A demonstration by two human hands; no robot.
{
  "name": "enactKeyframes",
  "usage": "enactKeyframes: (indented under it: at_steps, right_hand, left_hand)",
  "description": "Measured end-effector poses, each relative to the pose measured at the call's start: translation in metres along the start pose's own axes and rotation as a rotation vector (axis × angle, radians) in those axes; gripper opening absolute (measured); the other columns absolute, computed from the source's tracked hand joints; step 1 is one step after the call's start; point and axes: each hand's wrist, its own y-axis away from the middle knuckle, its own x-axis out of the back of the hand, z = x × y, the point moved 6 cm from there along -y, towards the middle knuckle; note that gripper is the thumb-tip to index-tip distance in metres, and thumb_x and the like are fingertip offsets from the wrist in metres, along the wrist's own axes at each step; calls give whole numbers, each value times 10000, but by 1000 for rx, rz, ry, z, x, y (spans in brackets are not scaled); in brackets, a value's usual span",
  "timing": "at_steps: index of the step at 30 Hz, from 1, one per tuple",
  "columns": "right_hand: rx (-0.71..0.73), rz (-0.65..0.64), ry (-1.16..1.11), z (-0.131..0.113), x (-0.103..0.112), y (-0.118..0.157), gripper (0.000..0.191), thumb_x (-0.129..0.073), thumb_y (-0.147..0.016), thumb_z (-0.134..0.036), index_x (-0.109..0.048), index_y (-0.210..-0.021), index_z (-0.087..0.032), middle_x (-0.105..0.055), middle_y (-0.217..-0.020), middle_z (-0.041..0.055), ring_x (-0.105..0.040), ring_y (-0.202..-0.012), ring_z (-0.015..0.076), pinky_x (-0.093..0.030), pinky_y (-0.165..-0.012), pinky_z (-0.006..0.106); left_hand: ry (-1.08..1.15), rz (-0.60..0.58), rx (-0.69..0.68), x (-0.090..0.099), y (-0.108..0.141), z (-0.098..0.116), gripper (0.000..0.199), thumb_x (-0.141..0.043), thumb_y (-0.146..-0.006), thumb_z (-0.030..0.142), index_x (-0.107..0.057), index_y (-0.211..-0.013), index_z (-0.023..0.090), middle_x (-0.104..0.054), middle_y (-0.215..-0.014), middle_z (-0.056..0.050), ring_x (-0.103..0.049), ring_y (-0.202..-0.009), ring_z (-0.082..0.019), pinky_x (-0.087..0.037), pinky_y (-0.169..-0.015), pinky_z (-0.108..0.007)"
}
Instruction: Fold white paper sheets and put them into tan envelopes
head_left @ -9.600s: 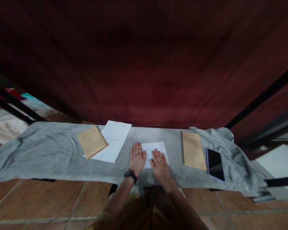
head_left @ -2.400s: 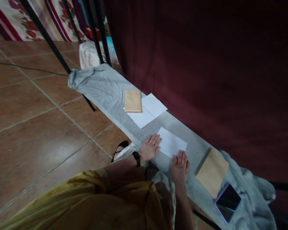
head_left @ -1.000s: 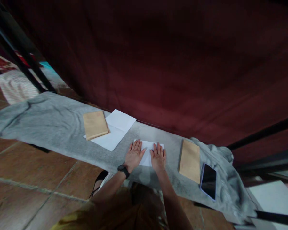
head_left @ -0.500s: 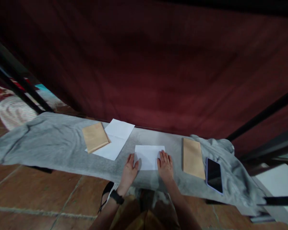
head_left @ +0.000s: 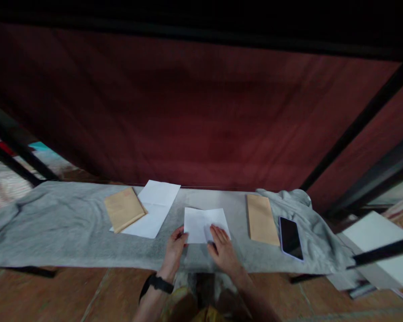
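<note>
At the lower centre of the frame, your left hand [head_left: 173, 250] pinched the smaller white paper [head_left: 195, 222] by its left edge while your right hand [head_left: 224, 252] lay open upon it, seemingly steadying it against the grey cloth [head_left: 74, 223]

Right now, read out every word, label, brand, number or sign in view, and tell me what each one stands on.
No text can be read.
Left brown envelope: a faint reddish mark near its top edge, too small and blurred to read.
Right brown envelope: nothing legible.
Phone: dark screen, nothing legible.
Paper under the hands: no legible writing.
</note>
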Motion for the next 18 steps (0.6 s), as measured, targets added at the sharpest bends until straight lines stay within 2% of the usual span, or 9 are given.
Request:
enactKeyframes:
  at_steps: [2, 4, 7, 9, 11, 13, 14, 16, 18]
  right_hand:
    - [18, -16, -92, -12, 1, -2, 650, -503, -929, -273, -337, -1553, -194, -439, -1562, 76, -411, -1434, 225, -333, -1207, 458]
    - [-69, 26, -212, -17, 7, -10, 601, -468, -929, -256, -401, -1525, -215, -455, -1551, 61, -431, -1421, 222, -330, -1210, 453]
    - [-313, 171, -520, -14, 24, -30, 478, -404, -971, -332, -557, -1408, -216, -568, -1456, 61, -523, -1341, 223, -377, -1174, 433]
    - [-517, 283, -799, -9, 35, -40, 479, -419, -974, -460, -629, -1311, -191, -655, -1350, 72, -592, -1261, 238, -433, -1122, 418]
    - [-692, 384, -1096, -6, 41, -46, 523, -451, -945, -567, -659, -1232, -181, -707, -1259, 79, -648, -1177, 251, -507, -1031, 397]
    - [-764, 453, -1347, -8, 42, -49, 529, -505, -904, -607, -648, -1210, -200, -718, -1234, 75, -680, -1117, 255, -554, -941, 385]
    - [-775, 475, -1431, -9, 41, -48, 512, -541, -881, -602, -644, -1200, -214, -719, -1230, 72, -690, -1092, 255, -566, -904, 382]
    - [-811, 493, -1478, -6, 33, -43, 446, -614, -824, -568, -662, -1112, -232, -738, -1175, 73, -710, -1016, 258, -578, -827, 373]
    - [-868, 489, -1411, 3, 23, -31, 386, -665, -757, -531, -678, -1000, -232, -761, -1074, 76, -718, -918, 258, -576, -753, 362]
  left_hand:
    - [28, -41, -58, -10, 10, 16, 453, -766, -564, 390, -713, -942, 147, -693, -753, -26, -631, -683, -189, -445, -571, -264]
    - [54, -97, -97, -21, 20, 32, 443, -794, -583, 413, -730, -940, 158, -701, -759, -28, -638, -708, -192, -459, -598, -264]
    - [179, -152, -110, -32, 29, 49, 504, -783, -678, 521, -728, -1048, 183, -736, -1015, -83, -675, -911, -225, -518, -725, -294]
    - [261, -123, -104, -29, 30, 50, 528, -752, -744, 562, -703, -1130, 205, -686, -1230, -108, -643, -1112, -252, -530, -839, -323]
    - [264, -61, -58, -22, 27, 40, 532, -775, -757, 521, -670, -1179, 214, -656, -1292, -113, -602, -1213, -262, -523, -895, -330]
    - [232, -30, 33, -16, 24, 21, 580, -821, -728, 448, -626, -1222, 213, -690, -1207, -113, -635, -1168, -265, -535, -871, -336]
    - [226, -52, 75, -16, 23, 10, 619, -831, -717, 422, -599, -1252, 214, -710, -1149, -108, -665, -1112, -266, -546, -843, -345]
    - [233, -117, 101, -18, 21, -6, 671, -830, -700, 373, -563, -1293, 211, -734, -1065, -96, -704, -1003, -260, -560, -793, -351]
    - [224, -147, 56, -18, 16, -15, 683, -808, -684, 299, -553, -1310, 200, -744, -1046, -89, -714, -943, -248, -566, -778, -344]
